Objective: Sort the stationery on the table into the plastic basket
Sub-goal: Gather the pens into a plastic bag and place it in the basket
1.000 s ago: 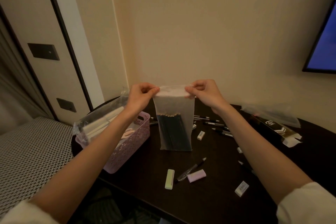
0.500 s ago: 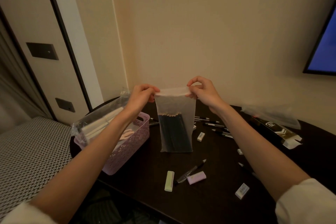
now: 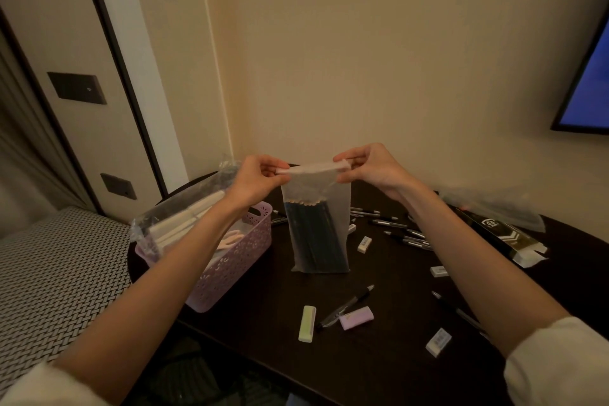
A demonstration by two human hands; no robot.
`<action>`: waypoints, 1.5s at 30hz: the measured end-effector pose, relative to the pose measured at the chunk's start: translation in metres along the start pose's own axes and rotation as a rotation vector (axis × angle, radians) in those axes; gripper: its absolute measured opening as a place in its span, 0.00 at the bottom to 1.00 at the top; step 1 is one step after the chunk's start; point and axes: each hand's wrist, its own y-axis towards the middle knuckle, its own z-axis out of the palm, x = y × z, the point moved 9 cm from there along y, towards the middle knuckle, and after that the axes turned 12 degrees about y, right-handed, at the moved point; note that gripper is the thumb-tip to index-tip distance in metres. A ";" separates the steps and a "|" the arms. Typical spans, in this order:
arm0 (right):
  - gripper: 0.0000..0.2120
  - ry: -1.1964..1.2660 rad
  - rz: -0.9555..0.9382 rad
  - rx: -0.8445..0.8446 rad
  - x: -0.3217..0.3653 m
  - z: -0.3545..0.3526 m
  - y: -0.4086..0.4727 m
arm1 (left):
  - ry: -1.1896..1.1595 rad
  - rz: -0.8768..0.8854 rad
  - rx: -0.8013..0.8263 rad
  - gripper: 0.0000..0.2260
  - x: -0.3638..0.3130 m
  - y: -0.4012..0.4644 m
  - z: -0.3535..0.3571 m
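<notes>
A frosted plastic bag of dark pencils (image 3: 319, 234) hangs upright above the dark table (image 3: 379, 369). My left hand (image 3: 255, 180) pinches the left end of its folded top strip, and my right hand (image 3: 370, 166) pinches the right end. A lilac plastic basket (image 3: 237, 260) stands at the table's left edge, under my left forearm, with a clear packet of white sticks (image 3: 178, 224) leaning out of it. Loose on the table lie a green eraser (image 3: 307, 324), a pink eraser (image 3: 356, 318), a black pen (image 3: 346, 306), several white erasers (image 3: 438, 342) and several pens (image 3: 400, 231).
A black and white carton (image 3: 501, 234) and a crumpled clear wrapper (image 3: 494, 206) lie at the table's far right. A woven patterned surface (image 3: 49, 273) is to the left of the table. The wall is close behind; a screen (image 3: 586, 82) hangs at the upper right.
Both hands keep pinching the bag's top. My right thumb and fingers have shifted along the strip, which is now drawn out flatter between the hands; the bag hangs in about the same place.
</notes>
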 end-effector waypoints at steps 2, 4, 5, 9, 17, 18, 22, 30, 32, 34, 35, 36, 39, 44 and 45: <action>0.17 -0.041 -0.003 0.002 0.001 0.001 0.000 | 0.008 0.006 0.019 0.09 -0.001 -0.001 0.000; 0.16 -0.087 -0.012 0.002 0.003 0.002 -0.002 | 0.017 0.010 0.036 0.08 -0.003 -0.002 0.000; 0.15 -0.112 -0.019 0.004 0.005 0.003 -0.002 | 0.022 0.011 0.038 0.07 -0.003 -0.002 0.000; 0.11 -0.214 -0.073 0.021 0.009 0.005 -0.005 | 0.054 0.022 0.029 0.03 -0.003 -0.001 -0.001; 0.08 -0.196 -0.086 -0.023 0.000 0.001 -0.010 | 0.010 0.015 0.045 0.05 0.002 -0.002 0.008; 0.07 -0.183 -0.081 -0.021 -0.002 0.001 -0.010 | -0.003 0.011 0.048 0.05 0.003 -0.002 0.009; 0.07 -0.132 -0.069 -0.036 -0.005 0.001 -0.012 | -0.028 -0.021 0.048 0.04 0.004 -0.002 0.013; 0.05 -0.098 -0.032 -0.100 -0.016 0.004 -0.009 | -0.104 -0.209 0.061 0.06 0.015 0.001 0.025; 0.03 -0.097 -0.016 -0.075 -0.016 0.006 -0.008 | -0.100 -0.264 0.095 0.03 0.019 0.003 0.029; 0.05 -0.061 0.028 -0.028 -0.018 0.007 -0.008 | -0.133 -0.346 0.109 0.03 0.025 0.003 0.032; 0.06 -0.039 0.049 0.003 -0.018 0.008 -0.010 | -0.154 -0.386 0.108 0.03 0.027 0.002 0.033; 0.08 -0.033 0.061 0.029 -0.018 0.009 -0.011 | -0.176 -0.420 0.109 0.02 0.030 0.001 0.034; 0.13 -0.109 0.083 0.075 -0.020 0.008 -0.013 | -0.225 -0.497 0.126 0.04 0.036 -0.003 0.037; 0.11 -0.225 0.024 0.069 -0.019 0.008 -0.011 | -0.086 -0.420 0.161 0.05 0.033 -0.003 0.038; 0.10 -0.234 0.021 0.066 -0.019 0.009 -0.011 | -0.023 -0.371 0.138 0.05 0.031 -0.002 0.036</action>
